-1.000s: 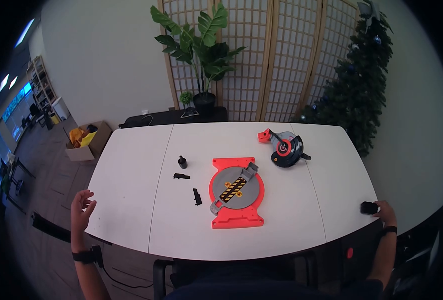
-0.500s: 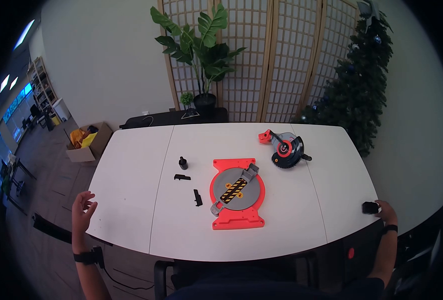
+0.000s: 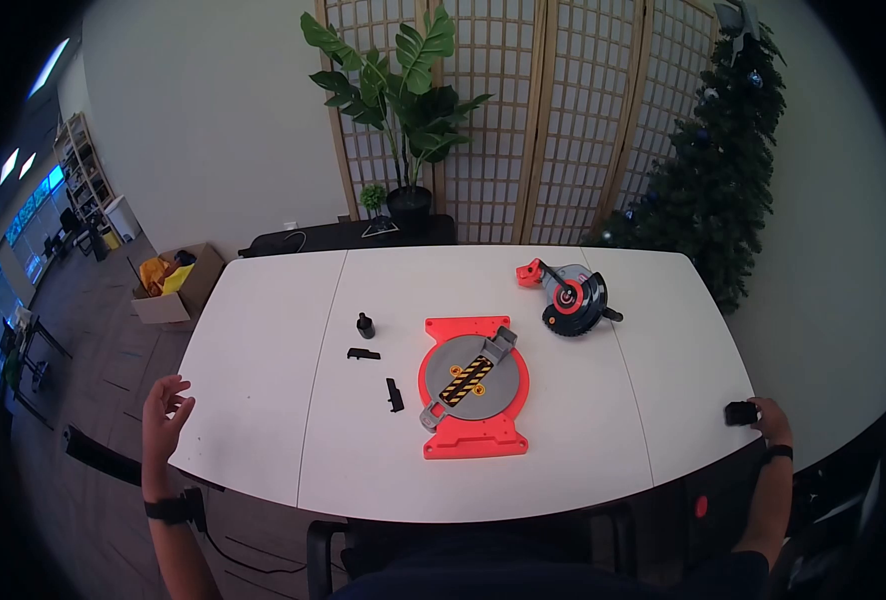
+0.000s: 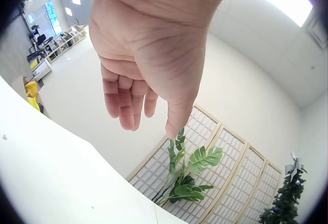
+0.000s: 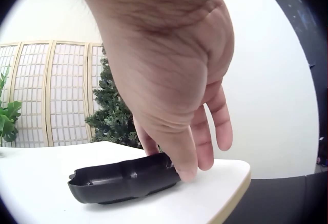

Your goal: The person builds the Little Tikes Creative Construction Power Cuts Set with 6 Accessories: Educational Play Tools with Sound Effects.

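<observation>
At the table's right edge my right hand (image 3: 773,424) pinches the near end of a hollow black plastic piece (image 5: 123,180) between thumb and fingers. This trough-shaped piece lies low over the white top, its open end pointing away from the hand. My left hand (image 3: 167,415) is held up at the left edge, fingers loosely bent and holding nothing; its palm fills the upper left wrist view. Mid-table lies a red toy saw base (image 3: 475,440) with a grey turntable (image 3: 503,385) and striped strip. A toy saw head (image 3: 575,300) with a black blade guard sits back right.
Left of the base are a small black knob-like part (image 3: 365,326) and two flat black pieces, one farther back (image 3: 364,354) and one nearer (image 3: 394,395). A cardboard box (image 3: 163,308) stands on the floor at left. A chair arm (image 3: 321,560) is at the near edge.
My right hand and the black piece have shifted very slightly to the right. The left hand and the other parts on the table hold their places.
</observation>
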A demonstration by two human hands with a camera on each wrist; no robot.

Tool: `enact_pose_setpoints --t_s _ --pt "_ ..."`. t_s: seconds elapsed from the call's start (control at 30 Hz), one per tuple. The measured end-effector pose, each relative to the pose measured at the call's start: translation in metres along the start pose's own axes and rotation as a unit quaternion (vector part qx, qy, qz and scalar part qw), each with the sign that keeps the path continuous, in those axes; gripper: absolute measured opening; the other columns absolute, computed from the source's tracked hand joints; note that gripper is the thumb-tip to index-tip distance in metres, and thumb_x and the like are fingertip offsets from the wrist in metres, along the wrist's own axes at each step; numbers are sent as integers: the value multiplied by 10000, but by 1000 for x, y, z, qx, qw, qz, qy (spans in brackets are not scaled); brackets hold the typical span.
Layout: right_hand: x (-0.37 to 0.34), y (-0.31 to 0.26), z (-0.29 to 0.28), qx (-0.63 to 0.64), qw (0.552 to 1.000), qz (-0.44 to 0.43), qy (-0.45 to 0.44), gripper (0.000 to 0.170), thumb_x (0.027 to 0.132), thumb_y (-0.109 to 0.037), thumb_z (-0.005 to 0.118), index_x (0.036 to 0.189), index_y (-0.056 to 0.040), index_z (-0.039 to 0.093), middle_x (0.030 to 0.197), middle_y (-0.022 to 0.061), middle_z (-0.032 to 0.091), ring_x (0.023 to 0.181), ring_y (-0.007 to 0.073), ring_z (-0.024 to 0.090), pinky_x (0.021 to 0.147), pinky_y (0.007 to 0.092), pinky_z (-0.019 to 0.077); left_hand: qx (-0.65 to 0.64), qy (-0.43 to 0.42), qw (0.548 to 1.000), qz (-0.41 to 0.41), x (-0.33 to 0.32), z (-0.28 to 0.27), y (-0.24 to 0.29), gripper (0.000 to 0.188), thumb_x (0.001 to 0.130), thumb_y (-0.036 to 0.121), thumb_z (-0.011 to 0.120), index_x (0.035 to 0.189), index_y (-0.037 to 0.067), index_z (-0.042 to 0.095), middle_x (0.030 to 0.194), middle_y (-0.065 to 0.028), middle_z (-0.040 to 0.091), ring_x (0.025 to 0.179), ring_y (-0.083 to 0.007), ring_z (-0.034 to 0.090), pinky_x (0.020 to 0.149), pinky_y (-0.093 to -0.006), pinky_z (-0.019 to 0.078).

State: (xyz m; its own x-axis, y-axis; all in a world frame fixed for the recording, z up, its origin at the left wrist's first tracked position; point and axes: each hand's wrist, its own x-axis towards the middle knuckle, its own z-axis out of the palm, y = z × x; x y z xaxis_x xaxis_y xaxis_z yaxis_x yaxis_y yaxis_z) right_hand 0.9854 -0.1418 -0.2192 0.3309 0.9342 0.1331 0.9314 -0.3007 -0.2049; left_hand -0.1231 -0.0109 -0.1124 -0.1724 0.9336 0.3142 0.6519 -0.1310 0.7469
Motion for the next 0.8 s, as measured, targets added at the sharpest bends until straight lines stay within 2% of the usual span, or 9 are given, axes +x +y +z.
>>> enact_pose_setpoints --t_s 0.2,0.27,0.4,0.47,0.5,0.57,0.6,0.67,0.8 --pt "3 7 8 -14 999 -22 22 785 519 120 792 1246 -125 622 1089 111 648 1035 307 628 896 383 530 -5 -2 1000 -15 1 2 4 404 874 37 694 1241 2 528 1126 -111 661 845 -99 597 752 -238 482" --pt "7 11 9 -59 998 -14 10 826 562 142 731 1324 -127 558 1178 136 621 1118 334 602 946 399 513 -4 -2 1000 -17 1 2 2 409 871 37 696 1242 1 528 1125 -112 661 847 -99 598 750 -238 481" --pt "10 -2 -5 -64 998 -5 22 794 619 134 665 1359 -108 504 1286 159 566 1210 361 553 998 417 487 -2 -5 1000 -8 2 2 0 414 868 38 699 1244 5 529 1134 -115 659 846 -101 600 750 -239 483" --pt "26 10 2 -160 972 -87 148 713 679 108 631 1350 -86 489 1338 167 523 1247 379 521 1027 416 466 -2 -8 1000 -2 4 5 5 415 867 37 699 1244 6 530 1137 -116 659 845 -103 601 753 -241 486" --pt "29 -4 -5 -161 972 -87 148 713 679 108 631 1350 -86 489 1338 167 523 1247 379 521 1027 416 466 3 -15 1000 5 6 7 12 422 863 38 704 1246 6 530 1143 -116 658 848 -104 604 760 -244 490" --pt "34 -68 -28 -55 969 -139 194 599 734 58 643 1308 -66 526 1236 142 583 1175 384 560 986 442 475 8 -22 1000 11 9 12 27 428 860 40 709 1248 6 531 1148 -117 657 851 -106 607 766 -246 494" --pt "35 -104 -40 -55 970 -139 194 599 734 58 643 1308 -66 526 1236 142 583 1175 384 560 986 442 475 7 -28 999 21 11 15 35 433 856 46 717 1247 8 534 1149 -115 659 864 -114 615 778 -253 499" --pt "34 -173 -61 27 989 -88 118 492 773 19 656 1249 -73 569 1215 114 591 1072 318 597 896 387 511 7 -36 999 32 16 24 51 438 851 51 725 1246 9 538 1149 -113 661 877 -122 622 790 -260 504" --pt "35 -268 -75 123 985 -92 81 390 803 -14 673 1182 -68 599 1162 95 609 965 241 615 800 326 525 30 -81 994 72 27 45 83 452 836 88 751 1239 31 553 1152 -106 671 933 -164 645 826 -299 513"
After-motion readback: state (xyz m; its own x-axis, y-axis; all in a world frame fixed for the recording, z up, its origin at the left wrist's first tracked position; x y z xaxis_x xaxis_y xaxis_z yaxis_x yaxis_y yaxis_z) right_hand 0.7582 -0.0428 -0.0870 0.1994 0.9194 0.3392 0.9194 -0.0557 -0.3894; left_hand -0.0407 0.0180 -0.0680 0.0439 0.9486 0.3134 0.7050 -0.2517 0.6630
